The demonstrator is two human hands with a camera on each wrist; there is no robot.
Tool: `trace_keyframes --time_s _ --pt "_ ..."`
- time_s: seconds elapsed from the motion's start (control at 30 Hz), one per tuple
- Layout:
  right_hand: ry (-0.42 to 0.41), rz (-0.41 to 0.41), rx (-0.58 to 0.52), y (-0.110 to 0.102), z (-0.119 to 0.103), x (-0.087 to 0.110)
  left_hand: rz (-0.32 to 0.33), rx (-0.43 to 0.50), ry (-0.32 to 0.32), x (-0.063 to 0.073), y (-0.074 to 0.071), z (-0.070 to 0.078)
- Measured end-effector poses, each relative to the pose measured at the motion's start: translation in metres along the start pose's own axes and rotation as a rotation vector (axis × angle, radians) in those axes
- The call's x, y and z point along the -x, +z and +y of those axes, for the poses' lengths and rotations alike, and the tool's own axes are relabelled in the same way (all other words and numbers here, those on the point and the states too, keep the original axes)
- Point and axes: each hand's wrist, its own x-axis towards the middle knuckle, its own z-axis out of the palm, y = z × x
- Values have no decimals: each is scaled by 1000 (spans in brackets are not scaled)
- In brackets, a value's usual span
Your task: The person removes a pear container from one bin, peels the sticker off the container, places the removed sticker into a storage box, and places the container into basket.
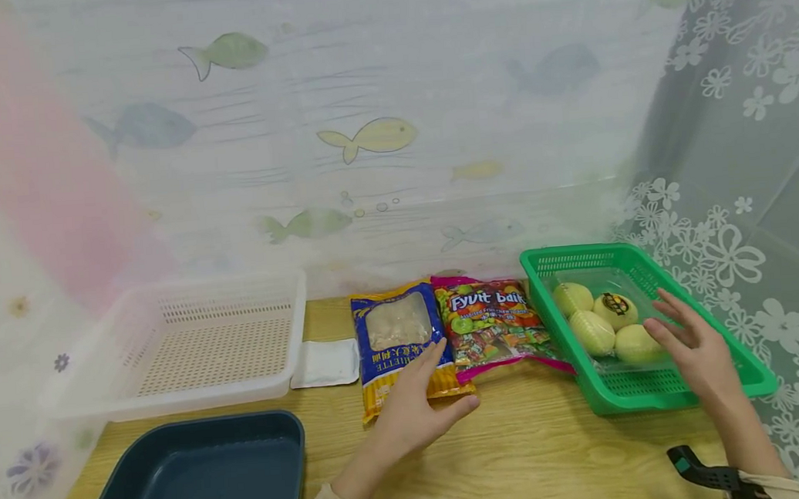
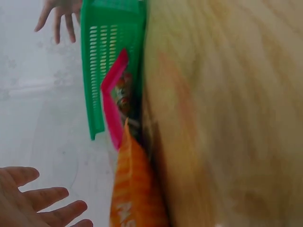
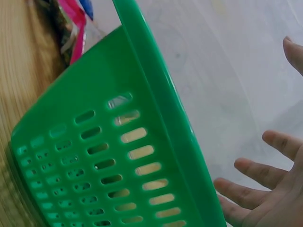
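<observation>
My left hand (image 1: 411, 411) hovers with spread fingers over the lower part of a blue and orange pasta bag (image 1: 377, 363), holding nothing. To the right of that bag lies a bag of fruit candy (image 1: 491, 320) with pink edges. My right hand (image 1: 702, 348), fingers also spread, is over the right side of a green basket (image 1: 593, 390). Inside the basket, a clear plastic pack holds several pale yellow-green round fruits (image 1: 593, 334), one bearing a black and gold sticker. In the right wrist view the fingers (image 3: 246, 194) appear beyond the basket's rim.
A white perforated basket (image 1: 295, 349) stands at the back left. In front of it is a dark blue tray (image 1: 295, 442). A small white packet (image 1: 327, 363) lies between the white basket and the pasta bag. Printed curtains (image 1: 386, 65) hang behind the wooden table (image 1: 511, 458).
</observation>
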Motion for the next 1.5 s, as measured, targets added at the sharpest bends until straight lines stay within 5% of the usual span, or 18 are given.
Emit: trace_keyframes --time_s 0.73,1.3,1.5 --pt "79 23 -7 -9 21 5 -120 69 76 -22 72 38" --pt "120 63 -30 -24 25 3 -197 41 90 -40 99 66" --pt "148 113 -39 -31 31 10 -219 -10 164 -47 108 79"
